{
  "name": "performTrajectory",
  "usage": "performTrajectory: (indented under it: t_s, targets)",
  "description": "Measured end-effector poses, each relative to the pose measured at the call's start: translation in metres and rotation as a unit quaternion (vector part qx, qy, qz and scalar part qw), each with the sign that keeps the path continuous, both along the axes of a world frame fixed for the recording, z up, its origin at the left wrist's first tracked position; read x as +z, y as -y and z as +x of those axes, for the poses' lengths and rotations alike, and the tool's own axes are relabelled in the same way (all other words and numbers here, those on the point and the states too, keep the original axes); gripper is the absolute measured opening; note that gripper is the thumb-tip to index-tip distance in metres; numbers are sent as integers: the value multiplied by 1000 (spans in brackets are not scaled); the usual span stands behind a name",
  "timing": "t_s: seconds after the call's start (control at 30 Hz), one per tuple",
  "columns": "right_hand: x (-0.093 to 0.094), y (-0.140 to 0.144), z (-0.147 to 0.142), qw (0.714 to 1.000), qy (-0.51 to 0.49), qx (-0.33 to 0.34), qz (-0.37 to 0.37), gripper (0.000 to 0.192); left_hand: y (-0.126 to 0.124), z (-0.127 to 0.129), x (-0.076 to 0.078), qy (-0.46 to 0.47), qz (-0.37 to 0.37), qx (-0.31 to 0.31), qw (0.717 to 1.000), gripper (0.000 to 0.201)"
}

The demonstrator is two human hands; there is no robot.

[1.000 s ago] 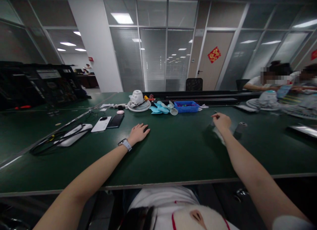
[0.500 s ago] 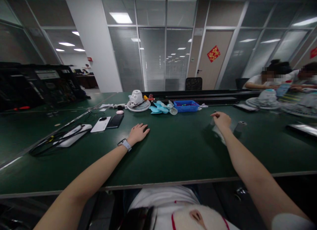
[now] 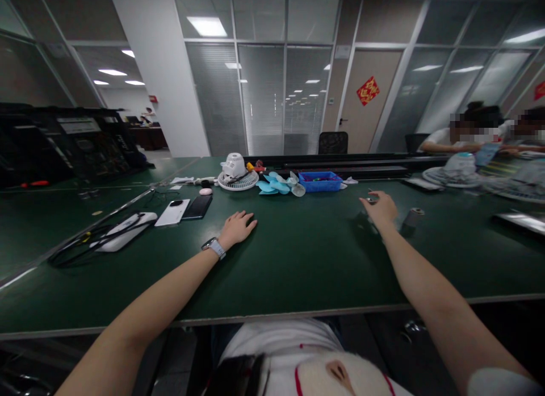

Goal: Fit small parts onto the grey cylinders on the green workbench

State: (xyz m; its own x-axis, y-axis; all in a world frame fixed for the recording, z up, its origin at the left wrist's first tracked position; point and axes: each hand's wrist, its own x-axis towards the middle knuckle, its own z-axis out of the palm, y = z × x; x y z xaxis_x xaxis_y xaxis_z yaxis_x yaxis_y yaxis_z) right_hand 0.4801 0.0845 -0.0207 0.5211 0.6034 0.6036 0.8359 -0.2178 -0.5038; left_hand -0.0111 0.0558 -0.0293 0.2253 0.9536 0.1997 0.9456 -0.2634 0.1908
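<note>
My left hand [image 3: 237,228] rests flat on the green table [image 3: 293,259], fingers spread, holding nothing. It wears a watch [image 3: 214,247] at the wrist. Over the right part of the table, my right hand [image 3: 383,210] pinches a small shiny piece [image 3: 372,200] too small to name. Beneath those fingers a clear, see-through thing shows faintly, partly hidden by the hand. A grey metal cylinder [image 3: 414,217] stands just right of my right hand. Blue fan blades [image 3: 275,184] lie ahead, between my two hands.
A blue basket [image 3: 320,182] and a white fan part [image 3: 235,171] stand toward the back. Two phones [image 3: 172,212] and a white device with black cables [image 3: 123,232] lie at left. Co-workers [image 3: 464,136] sit at far right, near more fan parts [image 3: 460,171].
My right hand has turned and its fingers have opened a little, so the small shiny piece now shows. My left hand stays in place. The view tilts slightly.
</note>
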Motion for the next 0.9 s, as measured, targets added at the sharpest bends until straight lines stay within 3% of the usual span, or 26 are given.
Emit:
performTrajectory:
  t_s: [0.17,0.33,0.47,0.57,0.63,0.8,0.9]
  targets:
    - [-7,-2,4,994,-61,-51,-76,64,2,1,0,-1,4,5,1000,62]
    - [0,-1,-18,998,-35,1,-51,69,7,4,5,37,56,-5,998,51]
    - [12,9,-88,982,-31,185,-22,74,16,12,12,113,136,-39,983,37]
    - [13,30,-154,922,-71,379,-27,81,30,23,18,198,148,-100,964,31]
    - [10,46,-190,875,-96,473,-38,84,41,32,23,249,150,-142,946,31]
    - [0,76,-236,798,-106,589,-75,82,57,48,26,287,102,-201,931,37]
    - [-2,82,-242,787,-77,605,-92,82,55,51,23,290,70,-207,932,38]
